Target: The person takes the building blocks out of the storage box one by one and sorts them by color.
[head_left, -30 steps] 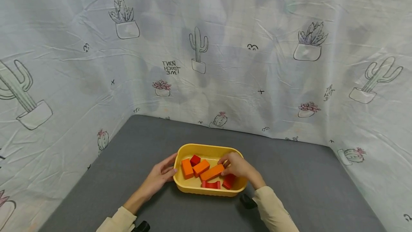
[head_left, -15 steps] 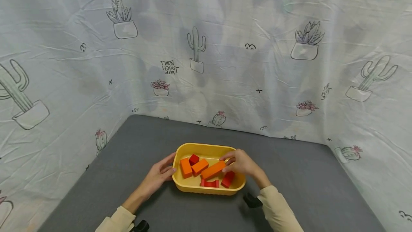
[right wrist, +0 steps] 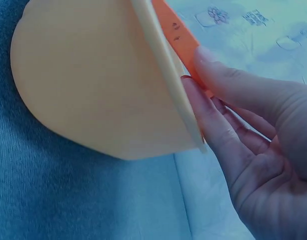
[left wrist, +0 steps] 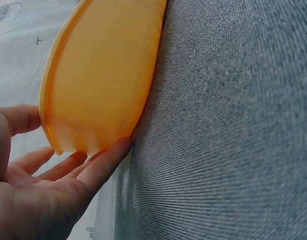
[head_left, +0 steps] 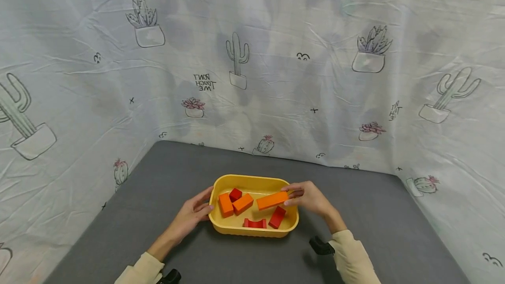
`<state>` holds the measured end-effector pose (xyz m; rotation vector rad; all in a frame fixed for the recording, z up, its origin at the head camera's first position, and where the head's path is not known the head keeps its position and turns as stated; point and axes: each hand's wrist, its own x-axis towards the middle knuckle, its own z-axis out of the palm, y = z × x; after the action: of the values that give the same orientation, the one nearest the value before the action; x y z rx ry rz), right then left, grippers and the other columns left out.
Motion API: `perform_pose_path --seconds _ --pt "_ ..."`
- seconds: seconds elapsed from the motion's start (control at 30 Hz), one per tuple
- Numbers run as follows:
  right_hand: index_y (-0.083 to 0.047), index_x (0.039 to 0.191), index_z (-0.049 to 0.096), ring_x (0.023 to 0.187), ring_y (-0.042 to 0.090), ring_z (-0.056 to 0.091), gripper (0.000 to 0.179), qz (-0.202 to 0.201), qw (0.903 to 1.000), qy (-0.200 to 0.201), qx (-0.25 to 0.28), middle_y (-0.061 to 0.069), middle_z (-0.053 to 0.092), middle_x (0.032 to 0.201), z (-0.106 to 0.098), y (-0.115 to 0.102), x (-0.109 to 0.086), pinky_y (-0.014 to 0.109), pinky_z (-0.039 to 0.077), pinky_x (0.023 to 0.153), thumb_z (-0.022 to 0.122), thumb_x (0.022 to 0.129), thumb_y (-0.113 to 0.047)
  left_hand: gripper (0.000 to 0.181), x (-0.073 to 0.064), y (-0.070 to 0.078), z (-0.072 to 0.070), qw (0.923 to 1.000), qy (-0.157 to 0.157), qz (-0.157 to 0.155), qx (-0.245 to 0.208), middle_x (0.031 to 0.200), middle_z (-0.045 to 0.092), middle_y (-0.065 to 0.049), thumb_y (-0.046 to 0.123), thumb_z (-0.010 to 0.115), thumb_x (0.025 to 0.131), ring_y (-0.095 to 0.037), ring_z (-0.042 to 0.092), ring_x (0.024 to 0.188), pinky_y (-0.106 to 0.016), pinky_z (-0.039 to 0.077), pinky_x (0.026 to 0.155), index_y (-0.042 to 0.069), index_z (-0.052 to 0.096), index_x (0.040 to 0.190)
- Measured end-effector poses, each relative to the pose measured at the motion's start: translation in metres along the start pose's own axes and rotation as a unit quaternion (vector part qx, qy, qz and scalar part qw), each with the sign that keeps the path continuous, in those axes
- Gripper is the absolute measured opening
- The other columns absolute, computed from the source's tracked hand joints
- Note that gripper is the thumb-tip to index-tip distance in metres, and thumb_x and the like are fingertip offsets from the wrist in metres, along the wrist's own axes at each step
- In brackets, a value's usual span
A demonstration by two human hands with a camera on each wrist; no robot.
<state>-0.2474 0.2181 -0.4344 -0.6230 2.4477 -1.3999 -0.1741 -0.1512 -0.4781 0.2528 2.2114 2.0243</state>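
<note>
A yellow plastic tub (head_left: pixel 236 231) holds several toy blocks. My left hand (head_left: pixel 188 216) grips its left end; in the left wrist view the thumb is at the rim and the fingers (left wrist: pixel 107 162) lie along the outer wall. Over the tub's right side, my right hand (head_left: pixel 311 198) pinches a long orange block (head_left: pixel 271 200) by its right end, tilted. In the right wrist view this orange block (right wrist: pixel 176 37) sits between thumb and fingers, just past the rim, with small dark marks on its face.
Inside the tub lie two shorter orange blocks, one of them an upright-looking orange block (head_left: pixel 226 205), a small red block (head_left: pixel 235 194), a red block (head_left: pixel 277 217) and a red arch-cut block (head_left: pixel 254 223). A grey cloth-covered table (head_left: pixel 189 161) meets a printed curtain (head_left: pixel 276 100) behind.
My right hand has lifted the long orange block off the other blocks and shifted it to the right and up. The left hand stays at the tub's end.
</note>
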Motion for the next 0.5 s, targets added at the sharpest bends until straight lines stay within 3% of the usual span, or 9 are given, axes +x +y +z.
perform_pose_path --seconds 0.2,0.5 --pt "0.000 0.118 0.070 0.099 0.026 0.068 0.041 0.036 0.9980 0.034 0.039 0.018 0.067 0.118 -0.009 0.001 -0.011 0.037 0.057 0.084 0.080 0.081 -0.014 0.061 -0.002 -0.003 -0.003 0.9993 -0.027 0.025 -0.010 0.150 0.034 -0.029 0.005 0.055 0.100 -0.043 0.050 0.126 -0.030 0.056 0.084 0.003 0.027 0.154" --pt "-0.001 0.124 0.067 0.099 0.023 0.068 0.049 0.060 0.9941 0.064 0.064 0.014 0.070 0.113 -0.024 0.016 -0.020 0.040 0.054 0.090 0.081 0.081 -0.020 0.060 -0.002 0.001 -0.002 0.9997 -0.018 0.013 -0.005 0.151 0.035 -0.027 0.006 0.055 0.100 -0.041 0.050 0.126 -0.030 0.056 0.084 0.005 0.029 0.154"
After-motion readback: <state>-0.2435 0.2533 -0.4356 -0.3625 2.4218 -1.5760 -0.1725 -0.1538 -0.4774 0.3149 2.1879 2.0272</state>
